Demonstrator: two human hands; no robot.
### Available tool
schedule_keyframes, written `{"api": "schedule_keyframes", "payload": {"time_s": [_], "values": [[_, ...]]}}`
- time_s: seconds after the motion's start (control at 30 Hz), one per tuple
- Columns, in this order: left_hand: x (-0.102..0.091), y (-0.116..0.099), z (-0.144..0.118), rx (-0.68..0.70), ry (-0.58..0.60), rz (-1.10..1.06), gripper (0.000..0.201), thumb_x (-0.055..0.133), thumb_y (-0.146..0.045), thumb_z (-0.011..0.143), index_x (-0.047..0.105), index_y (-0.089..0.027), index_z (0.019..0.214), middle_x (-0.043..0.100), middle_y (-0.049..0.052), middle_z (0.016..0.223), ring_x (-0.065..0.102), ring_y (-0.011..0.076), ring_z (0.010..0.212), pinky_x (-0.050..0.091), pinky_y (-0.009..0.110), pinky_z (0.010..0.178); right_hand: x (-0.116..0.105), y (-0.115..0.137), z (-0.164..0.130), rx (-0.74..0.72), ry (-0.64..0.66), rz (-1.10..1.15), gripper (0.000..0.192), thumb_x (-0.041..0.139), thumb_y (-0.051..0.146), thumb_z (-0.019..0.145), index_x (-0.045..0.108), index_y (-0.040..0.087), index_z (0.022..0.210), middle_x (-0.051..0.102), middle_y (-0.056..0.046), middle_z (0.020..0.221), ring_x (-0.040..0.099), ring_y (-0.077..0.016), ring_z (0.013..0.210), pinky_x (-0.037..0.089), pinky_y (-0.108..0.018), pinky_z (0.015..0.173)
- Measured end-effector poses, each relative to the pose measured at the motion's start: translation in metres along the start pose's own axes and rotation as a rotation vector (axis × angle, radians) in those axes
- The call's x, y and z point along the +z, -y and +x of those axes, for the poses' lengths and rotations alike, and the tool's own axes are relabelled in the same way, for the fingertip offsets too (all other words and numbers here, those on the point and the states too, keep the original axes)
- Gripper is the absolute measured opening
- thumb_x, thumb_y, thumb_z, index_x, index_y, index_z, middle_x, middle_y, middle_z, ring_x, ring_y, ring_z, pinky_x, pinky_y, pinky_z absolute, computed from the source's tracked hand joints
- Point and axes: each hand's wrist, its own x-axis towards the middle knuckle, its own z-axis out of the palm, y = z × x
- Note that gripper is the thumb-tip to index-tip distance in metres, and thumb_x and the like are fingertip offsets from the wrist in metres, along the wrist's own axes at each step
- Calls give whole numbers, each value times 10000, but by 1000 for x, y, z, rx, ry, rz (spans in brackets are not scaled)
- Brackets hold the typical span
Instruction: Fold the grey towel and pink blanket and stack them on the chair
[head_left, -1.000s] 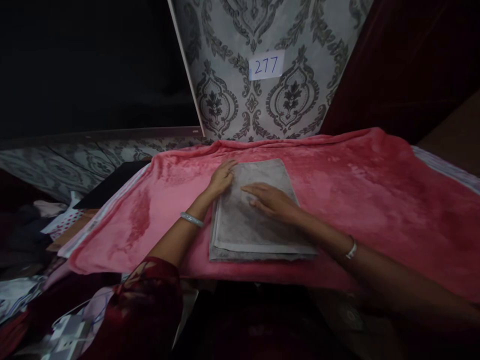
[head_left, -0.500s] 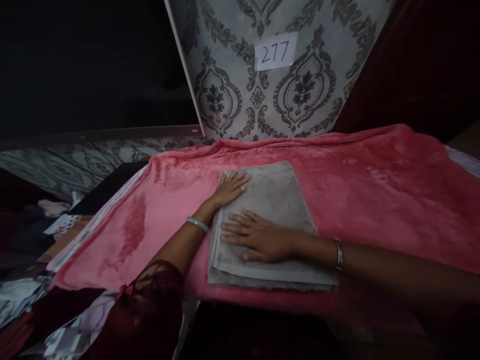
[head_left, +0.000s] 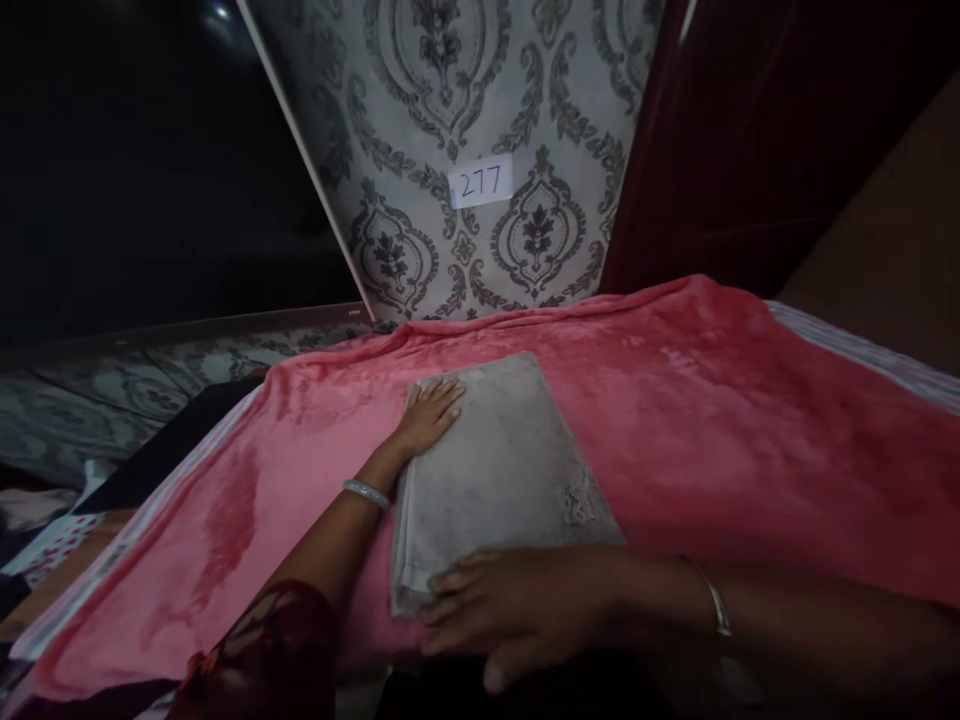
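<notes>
"Left hand first: how does it lie?"

"Palm down and fingers spread, on the far left corner of a folded grey cloth. It rests flat and grips nothing."

"And the right hand?"

"That one is unclenched too, its fingers stretched leftward over the cloth's near edge, hiding part of it. Whether it presses on the fabric or sits just above cannot be told from this view."

"Where is the cloth itself?"

"On a pink blanket, around the middle, between the two forearms. Layers show along its left side, and there is a rough-textured patch near its right edge."

"What about the wrists?"

"A pale bangle circles the left one, a thin silvery bracelet the right. A dark red sleeve covers the upper part of the left arm."

"And beyond the blanket?"

"Patterned wallpaper, with a white paper label marked 277. A dark screen stands to the left, a dark red panel to the right."
</notes>
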Motion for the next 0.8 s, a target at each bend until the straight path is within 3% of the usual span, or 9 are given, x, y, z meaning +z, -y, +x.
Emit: {"api": "schedule_keyframes", "payload": {"time_s": [0.07, 0.17, 0.23, 0.3, 0.37, 0.5, 0.6, 0.8], "values": [[-5, -7, -1, 10, -18, 28, 538, 363, -420, 1025, 432, -260, 1534, 342, 86, 1648, 225, 311, 1550, 108, 678, 1221, -25, -3, -14, 1, -154, 28, 517, 430, 502, 1055, 548, 214, 1468, 584, -91, 1451, 483, -201, 1394, 362, -367, 1170], [-16, -28, 5, 123, -92, -41, 522, 336, -416, 1026, 508, -230, 1482, 434, 94, 1598, 298, 286, 1527, 150, 635, 1236, -73, -25, -40, 155, -551, -165, 480, 383, 487, 1066, 626, 219, 1381, 639, -91, 1376, 584, -208, 1279, 424, -387, 1112], [-25, -46, 20, 253, -106, -190, 536, 288, -431, 1035, 539, -221, 1460, 481, 81, 1568, 377, 234, 1489, 226, 523, 1252, -97, -48, -55, 229, -608, -346, 488, 392, 498, 1054, 646, 206, 1351, 645, -110, 1360, 594, -235, 1259, 432, -423, 1103], [-32, -63, 43, 361, -68, -346, 562, 253, -449, 1042, 537, -215, 1467, 490, 71, 1563, 423, 195, 1459, 281, 425, 1243, -108, -70, -62, 260, -524, -470, 503, 391, 499, 1048, 659, 180, 1331, 654, -126, 1337, 583, -253, 1268, 420, -448, 1115], [-31, -77, 68, 392, 1, -403, 570, 246, -462, 1044, 522, -223, 1482, 442, 59, 1597, 376, 189, 1488, 259, 409, 1252, -107, -87, -64, 284, -409, -538, 517, 386, 488, 1051, 644, 156, 1352, 634, -135, 1368, 518, -269, 1343, 372, -474, 1155], [-9, -88, 102, 298, 176, -215, 526, 283, -486, 1038, 528, -311, 1468, 299, 6, 1668, 193, 241, 1563, 88, 563, 1261, -87, -100, -61, 382, -306, -608, 596, 416, 494, 1046, 426, 177, 1551, 368, -116, 1614, 196, -301, 1538, 129, -573, 1246], [9, -85, 106, 305, 197, -147, 517, 265, -481, 1043, 491, -353, 1490, 268, -22, 1678, 153, 232, 1571, 25, 572, 1255, -71, -92, -63, 429, -273, -565, 661, 431, 527, 1040, 305, 207, 1604, 228, -104, 1670, 63, -305, 1563, 25, -607, 1245], [13, -79, 103, 329, 206, -176, 519, 273, -511, 1041, 483, -373, 1495, 252, -24, 1684, 132, 239, 1576, 29, 560, 1257, -37, -43, -76, 290, -155, -322, 641, 485, 504, 1033, 284, 298, 1606, 271, -26, 1658, 16, -242, 1566, 16, -549, 1270]]}}
